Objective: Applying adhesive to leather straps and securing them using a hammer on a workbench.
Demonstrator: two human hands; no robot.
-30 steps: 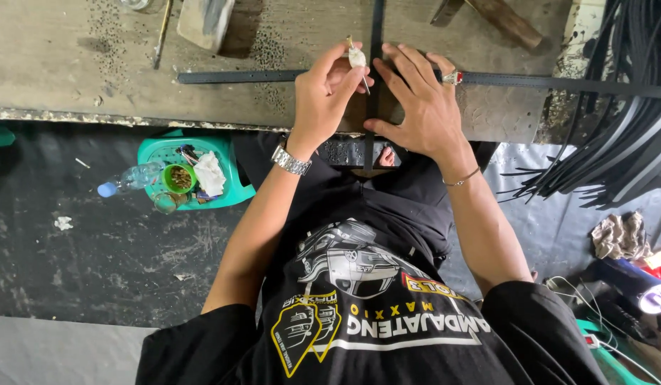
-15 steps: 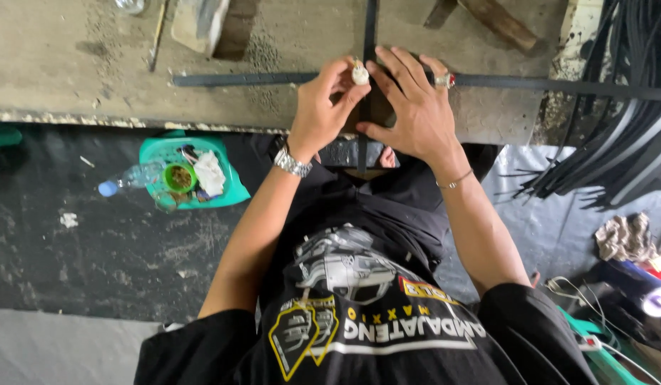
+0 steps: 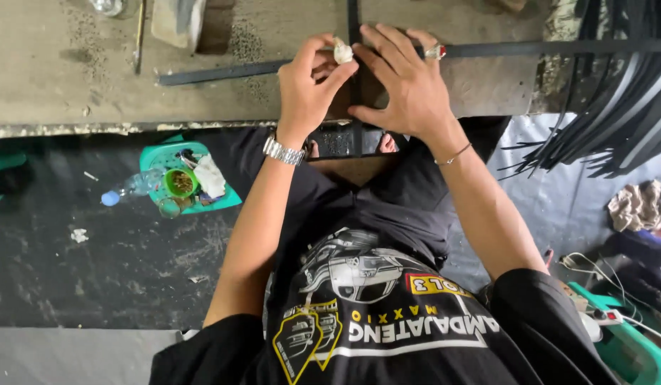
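While both hands meet near the top centre of the frame, the left hand (image 3: 309,89) pinches a small whitish lump (image 3: 342,50) between thumb and fingertips, closed on it just above a dark metal frame (image 3: 353,139). What the lump is made of cannot be told. The right hand (image 3: 409,85) lies spread and open, palm down, fingers fanned across the frame's upright bar and the long dark metal strip (image 3: 223,72) that runs across the concrete slab (image 3: 73,78). A ring with a red stone (image 3: 437,51) sits on one finger of the right hand, a thin bracelet (image 3: 453,154) circles that wrist, and a silver wristwatch (image 3: 282,151) circles the left wrist.

Left of centre, on the dark floor, a green tray (image 3: 191,178) holds a small green cup, a crumpled white cloth and other bits, with a clear plastic bottle (image 3: 130,189) lying at its left edge. A bundle of black strips (image 3: 616,107) fans out at the upper right. Lower right, a crumpled rag (image 3: 638,205) lies near white cables (image 3: 587,262) and a green box (image 3: 630,349).
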